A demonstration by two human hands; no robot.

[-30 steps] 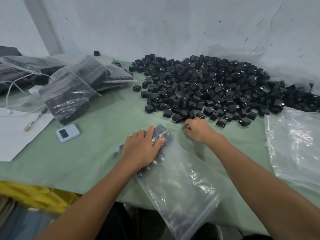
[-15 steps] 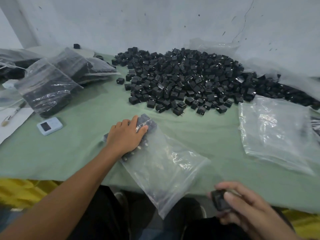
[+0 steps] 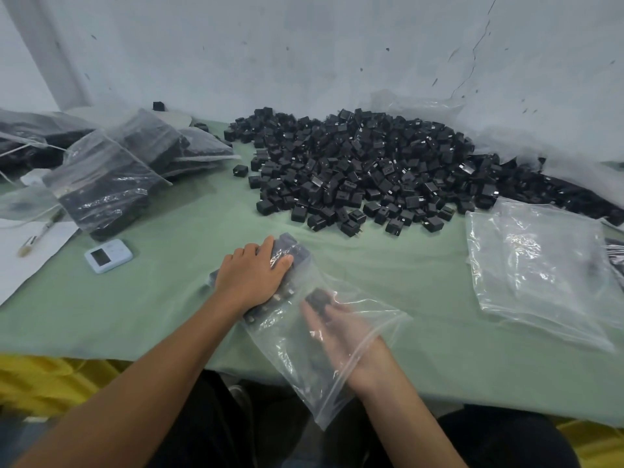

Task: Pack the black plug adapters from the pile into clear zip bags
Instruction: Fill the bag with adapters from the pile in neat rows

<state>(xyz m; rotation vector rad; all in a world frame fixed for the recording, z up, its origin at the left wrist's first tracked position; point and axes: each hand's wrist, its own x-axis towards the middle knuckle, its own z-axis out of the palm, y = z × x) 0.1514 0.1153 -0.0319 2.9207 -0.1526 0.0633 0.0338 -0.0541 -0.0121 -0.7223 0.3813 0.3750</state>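
A big pile of black plug adapters (image 3: 364, 170) lies at the back of the green table (image 3: 175, 305). A clear zip bag (image 3: 304, 352) lies in front of me, its mouth hanging over the table's near edge, with several adapters packed at its far end. My left hand (image 3: 251, 275) rests flat on top of those bagged adapters. My right hand (image 3: 337, 332) is inside the bag, blurred behind the plastic, holding a black adapter (image 3: 317, 298) at its fingertips.
Filled bags of adapters (image 3: 104, 184) are stacked at the left. A small white device (image 3: 108, 255) and white paper (image 3: 23, 251) with a brush lie near them. Empty clear bags (image 3: 537, 275) lie at the right. A grey wall stands behind the pile.
My right hand took an adapter from the pile's edge, drew back toward me, and has now pushed into the bag's mouth with it. My left hand has stayed on the bagged adapters.
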